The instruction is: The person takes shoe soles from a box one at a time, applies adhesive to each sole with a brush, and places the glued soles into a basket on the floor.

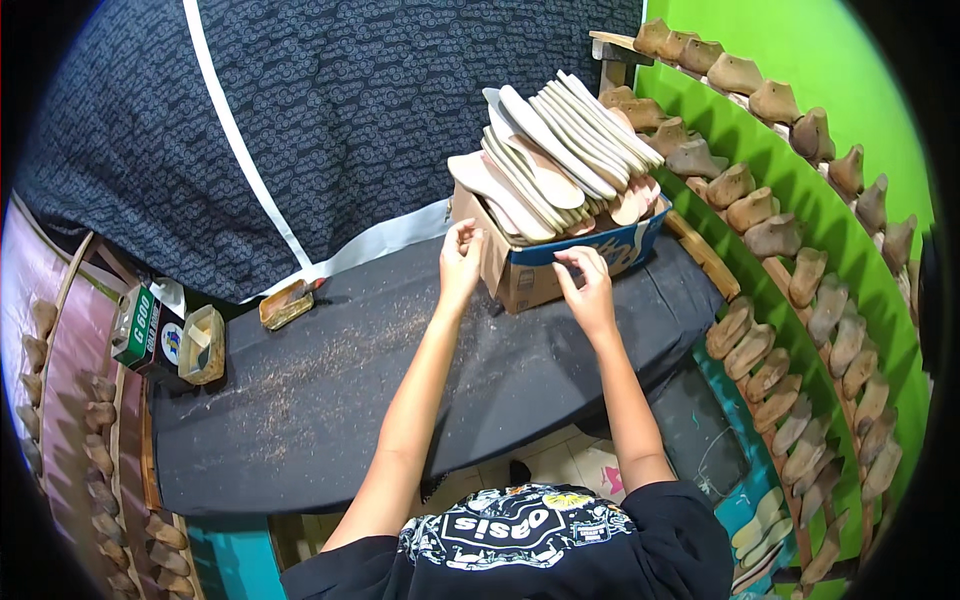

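Observation:
A cardboard box (530, 287) with a blue upper band stands at the right part of the dark-covered table. Pale shoe insoles (545, 165) are stacked high in it, leaning in rows and rising well above its rim. My left hand (460, 262) is beside the box's left side, fingers bent and slightly apart, with nothing visible in it. In front of the box's blue band is my right hand (588, 280), its thumb and fingers apart and holding nothing. Whether the fingertips touch the cardboard I cannot tell.
The table (330, 430) has brown crumbs scattered on its cloth. A small wooden tray (287, 305), a woven basket (203, 345) and a green-and-black box (150, 330) sit at left. Wooden shoe lasts (775, 235) line the right wall racks; more lasts (100, 450) are at left.

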{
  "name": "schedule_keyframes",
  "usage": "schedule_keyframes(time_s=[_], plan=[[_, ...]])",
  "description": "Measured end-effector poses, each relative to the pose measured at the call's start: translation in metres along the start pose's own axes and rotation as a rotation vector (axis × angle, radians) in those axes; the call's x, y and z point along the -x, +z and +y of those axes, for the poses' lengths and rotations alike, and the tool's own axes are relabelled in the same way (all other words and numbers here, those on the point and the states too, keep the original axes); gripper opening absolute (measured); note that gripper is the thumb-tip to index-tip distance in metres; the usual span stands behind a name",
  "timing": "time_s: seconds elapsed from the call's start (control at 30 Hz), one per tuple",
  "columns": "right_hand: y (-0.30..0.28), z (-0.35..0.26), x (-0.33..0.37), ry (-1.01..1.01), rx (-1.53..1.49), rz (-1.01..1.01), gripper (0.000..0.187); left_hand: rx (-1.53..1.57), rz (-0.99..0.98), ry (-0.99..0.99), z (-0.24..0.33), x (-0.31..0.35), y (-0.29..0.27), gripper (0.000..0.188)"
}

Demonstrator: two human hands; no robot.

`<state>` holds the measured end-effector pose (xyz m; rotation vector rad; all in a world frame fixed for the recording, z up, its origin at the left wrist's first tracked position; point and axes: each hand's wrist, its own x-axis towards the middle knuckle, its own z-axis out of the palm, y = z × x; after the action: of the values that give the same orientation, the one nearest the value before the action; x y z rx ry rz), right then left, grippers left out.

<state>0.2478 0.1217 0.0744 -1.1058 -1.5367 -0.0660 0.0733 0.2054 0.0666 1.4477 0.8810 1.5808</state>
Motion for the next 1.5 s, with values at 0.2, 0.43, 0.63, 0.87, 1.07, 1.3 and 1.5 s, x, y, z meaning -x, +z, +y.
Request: schedule_keyframes(time_s=[0.2,0.43,0.63,0.87,1.07,1.3,1.5], plan=[[0.002,0.003,-0.044,-0.217,0.168,-0.178,0.015,0.011,0.059,-0.039,-0.010,-0.032,0.010,0.030],[0.008,0.002,-0.079,-0.478,0.244,-0.391,0.015,0.009,0.063,-0.092,-0.015,-0.044,0.008,0.033],[0.012,0.000,-0.083,-0.544,0.341,-0.467,0.014,-0.006,0.074,-0.080,-0.018,-0.047,0.000,0.035],[0.004,-0.009,-0.094,-0.314,0.155,-0.283,0.013,0.052,0.058,-0.150,-0.006,-0.046,-0.015,0.037],[-0.005,-0.044,-0.093,0.070,-0.372,-0.048,0.016,0.255,-0.008,-0.271,0.005,-0.044,-0.046,0.043],[0.037,-0.059,-0.054,0.156,-0.717,-0.120,0.016,0.601,0.200,-0.108,0.039,-0.023,-0.127,0.044],[0.104,-0.084,-0.014,0.393,-0.887,-0.442,0.014,0.359,0.193,-0.273,0.056,0.028,-0.260,0.030]])
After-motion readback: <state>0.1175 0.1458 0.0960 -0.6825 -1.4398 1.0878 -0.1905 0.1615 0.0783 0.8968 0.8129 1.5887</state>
